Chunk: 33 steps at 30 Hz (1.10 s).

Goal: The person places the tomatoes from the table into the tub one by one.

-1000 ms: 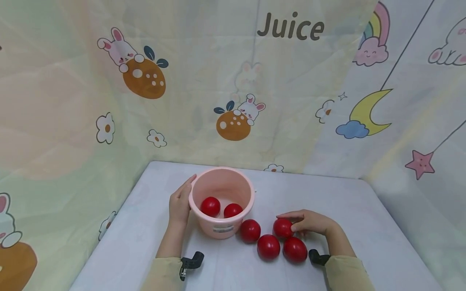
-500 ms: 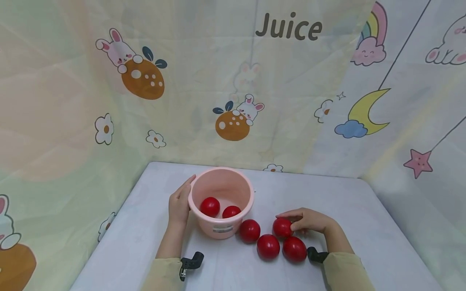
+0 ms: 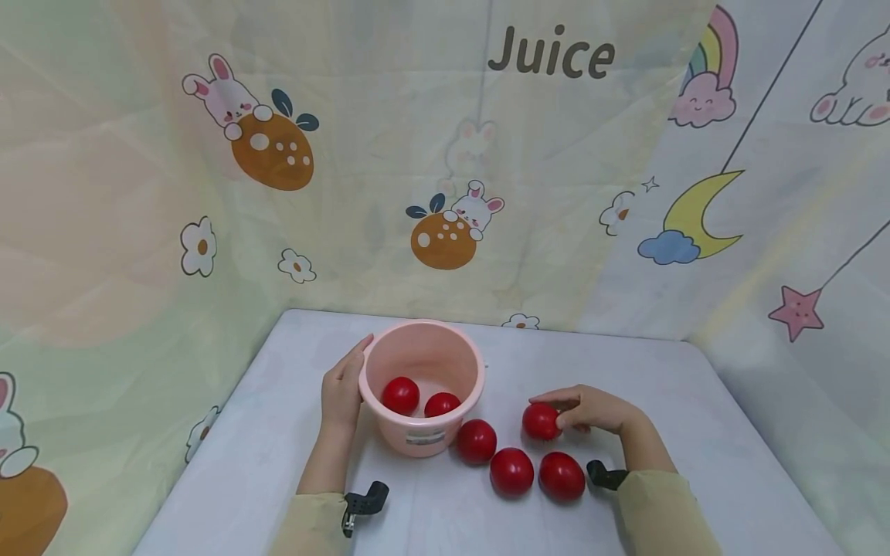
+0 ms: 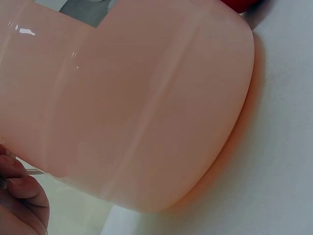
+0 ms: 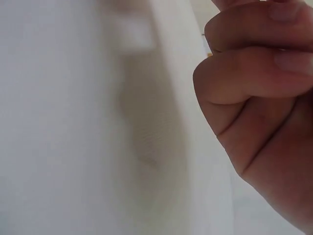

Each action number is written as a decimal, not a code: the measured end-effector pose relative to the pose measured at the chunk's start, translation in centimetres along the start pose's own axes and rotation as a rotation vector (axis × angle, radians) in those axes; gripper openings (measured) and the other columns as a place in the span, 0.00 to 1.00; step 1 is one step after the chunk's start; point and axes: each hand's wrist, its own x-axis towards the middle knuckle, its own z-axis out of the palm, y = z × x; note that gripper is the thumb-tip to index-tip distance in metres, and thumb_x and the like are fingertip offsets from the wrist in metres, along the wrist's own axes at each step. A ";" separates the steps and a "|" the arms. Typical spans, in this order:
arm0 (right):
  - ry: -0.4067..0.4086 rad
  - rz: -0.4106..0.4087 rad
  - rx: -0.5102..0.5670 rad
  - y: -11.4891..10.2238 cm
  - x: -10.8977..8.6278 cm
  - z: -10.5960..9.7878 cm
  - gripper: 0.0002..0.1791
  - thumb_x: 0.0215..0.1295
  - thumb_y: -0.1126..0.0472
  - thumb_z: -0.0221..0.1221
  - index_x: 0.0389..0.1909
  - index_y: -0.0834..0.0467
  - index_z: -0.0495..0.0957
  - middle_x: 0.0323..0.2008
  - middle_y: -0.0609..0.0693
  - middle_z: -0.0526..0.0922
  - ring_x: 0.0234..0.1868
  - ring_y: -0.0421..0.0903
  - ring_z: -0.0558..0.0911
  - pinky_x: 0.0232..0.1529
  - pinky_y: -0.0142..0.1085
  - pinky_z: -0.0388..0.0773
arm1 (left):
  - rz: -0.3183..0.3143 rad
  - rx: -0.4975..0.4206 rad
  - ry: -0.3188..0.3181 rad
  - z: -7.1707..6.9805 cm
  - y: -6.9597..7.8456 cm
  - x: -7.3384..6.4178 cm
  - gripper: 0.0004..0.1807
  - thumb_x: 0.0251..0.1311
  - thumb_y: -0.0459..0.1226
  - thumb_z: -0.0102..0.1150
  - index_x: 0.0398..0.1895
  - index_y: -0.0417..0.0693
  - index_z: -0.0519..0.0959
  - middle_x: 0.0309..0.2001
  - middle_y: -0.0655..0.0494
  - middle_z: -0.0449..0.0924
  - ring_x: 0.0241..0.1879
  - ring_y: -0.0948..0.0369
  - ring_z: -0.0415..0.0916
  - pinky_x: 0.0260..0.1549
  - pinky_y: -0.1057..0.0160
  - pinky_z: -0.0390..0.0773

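Observation:
A pink plastic bucket stands on the white table, with two red balls inside it. At its left side my left hand holds it near the rim; in the left wrist view, curled fingers show beside the bucket wall. My right hand pinches a red ball between thumb and fingers, above and behind the other balls. The right wrist view shows curled fingers over a blurred white surface, and the ball is out of that view.
Right of the bucket, one red ball lies close against its base. Two more, a middle ball and a right ball, lie nearer the front. Behind the white table hangs a printed curtain.
My right hand has risen and moved slightly back with its red ball, which now stands apart from the two front balls. The left hand and bucket stay put.

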 end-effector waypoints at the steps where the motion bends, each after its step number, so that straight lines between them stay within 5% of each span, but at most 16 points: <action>1: 0.007 -0.003 -0.012 -0.2 0.0 -0.2 0.32 0.57 0.46 0.66 0.65 0.44 0.75 0.53 0.49 0.83 0.25 0.45 0.76 0.22 0.30 0.72 | -0.001 -0.001 0.000 0.0 0.0 0.0 0.28 0.64 0.67 0.45 0.63 0.76 0.75 0.62 0.79 0.75 0.65 0.68 0.72 0.53 0.60 0.81; 12: 0.073 -0.012 -0.062 -3.8 0.0 -2.7 0.35 0.54 0.46 0.69 0.65 0.46 0.75 0.54 0.49 0.82 0.45 0.51 0.78 0.26 0.33 0.76 | -0.017 -0.019 -0.005 0.1 0.1 0.0 0.28 0.64 0.67 0.46 0.64 0.75 0.75 0.62 0.79 0.75 0.66 0.68 0.71 0.54 0.59 0.80; 21: 0.058 -0.070 -0.086 -8.2 0.8 -5.2 0.35 0.52 0.49 0.72 0.64 0.46 0.76 0.56 0.51 0.80 0.45 0.53 0.78 0.28 0.34 0.78 | -0.014 -0.005 0.003 0.0 0.1 -0.1 0.24 0.64 0.68 0.44 0.60 0.82 0.75 0.62 0.78 0.75 0.65 0.69 0.71 0.54 0.60 0.80; 33: 0.008 -0.201 -0.126 -14.7 1.9 -6.7 0.33 0.53 0.53 0.72 0.63 0.46 0.76 0.54 0.50 0.82 0.48 0.56 0.79 0.27 0.34 0.79 | 0.016 -0.041 0.000 -0.1 0.0 0.0 0.24 0.66 0.66 0.43 0.60 0.78 0.77 0.60 0.77 0.77 0.63 0.68 0.74 0.46 0.67 0.83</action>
